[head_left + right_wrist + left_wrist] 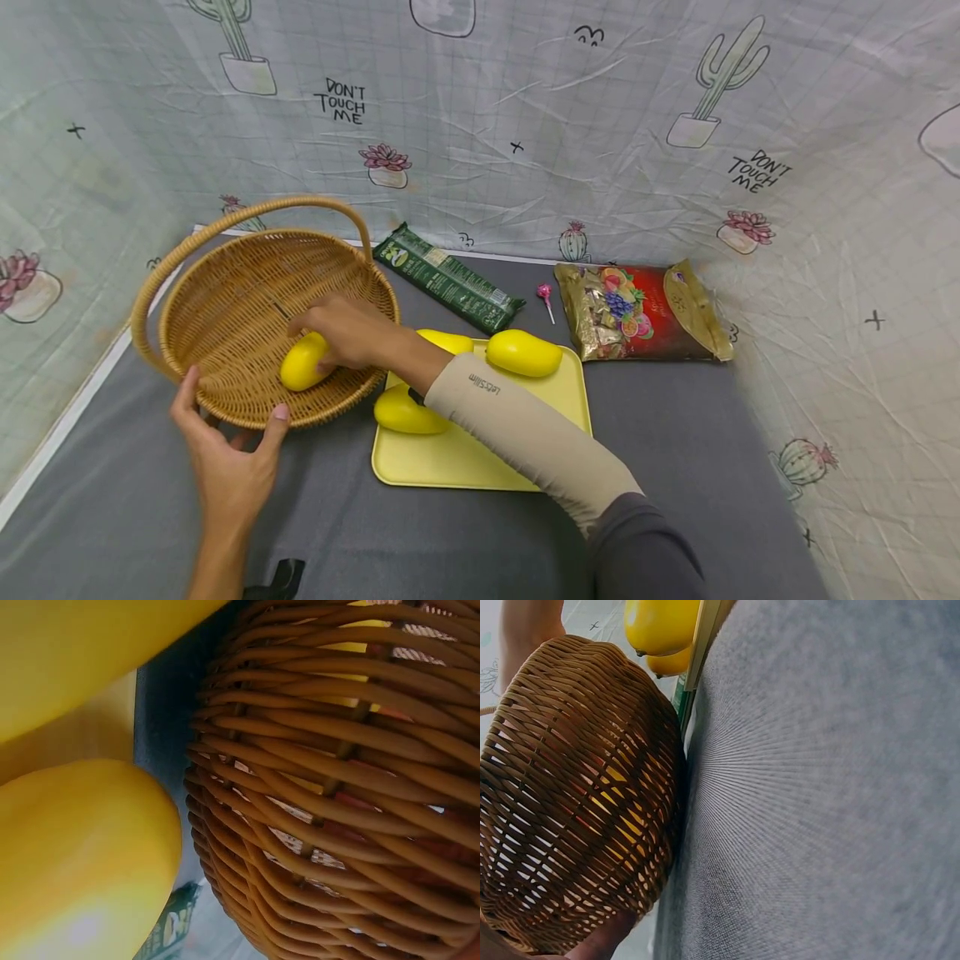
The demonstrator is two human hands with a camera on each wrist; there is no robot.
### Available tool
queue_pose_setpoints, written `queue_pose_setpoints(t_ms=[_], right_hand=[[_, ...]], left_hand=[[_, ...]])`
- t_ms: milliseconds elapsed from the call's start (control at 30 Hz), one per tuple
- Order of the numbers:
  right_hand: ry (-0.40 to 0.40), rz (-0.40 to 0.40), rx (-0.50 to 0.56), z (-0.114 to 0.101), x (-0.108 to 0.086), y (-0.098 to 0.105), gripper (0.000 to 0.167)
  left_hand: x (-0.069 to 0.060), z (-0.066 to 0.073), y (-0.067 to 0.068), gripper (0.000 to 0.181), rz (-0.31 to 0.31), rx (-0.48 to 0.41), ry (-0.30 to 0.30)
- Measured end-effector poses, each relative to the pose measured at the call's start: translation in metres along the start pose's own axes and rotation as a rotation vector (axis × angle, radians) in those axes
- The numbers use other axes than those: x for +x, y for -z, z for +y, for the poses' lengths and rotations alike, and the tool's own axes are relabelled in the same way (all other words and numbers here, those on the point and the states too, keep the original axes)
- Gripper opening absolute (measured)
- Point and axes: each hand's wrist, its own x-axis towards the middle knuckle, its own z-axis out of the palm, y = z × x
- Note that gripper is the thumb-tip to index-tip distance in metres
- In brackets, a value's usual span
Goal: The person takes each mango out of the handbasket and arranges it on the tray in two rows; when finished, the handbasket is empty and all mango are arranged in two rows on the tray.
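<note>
A wicker basket (217, 304) with a tall arched handle stands at the left of the grey surface. Inside it, my right hand (352, 329) grips a yellow mango (302, 364) low near the front wall. My left hand (228, 467) holds the basket's front edge, thumb and fingers spread along the rim, some fingers partly hidden below it. Through the weave of the basket (577, 787) in the left wrist view, patches of yellow show. In the right wrist view, the basket wall (337, 765) hides the right hand's fingers, with a mango (82, 862) close beside it.
A yellow tray (450, 467) right of the basket bears mangoes (523, 353), partly behind my right forearm. Behind it lie a green packet (450, 279), a pink lollipop (544, 292) and a red-and-gold candy bag (645, 312). Printed cloth walls (517, 192) enclose the back and sides.
</note>
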Motion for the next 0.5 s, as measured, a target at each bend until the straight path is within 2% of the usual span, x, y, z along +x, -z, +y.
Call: queue_pose_setpoints(t_ms=[500], right_hand=[[-0.037,-0.095,-0.011,-0.002,0.013,-0.004,0.056]], left_hand=[[-0.001,0.0,0.001,0.104,-0.001,0.038,0.011]])
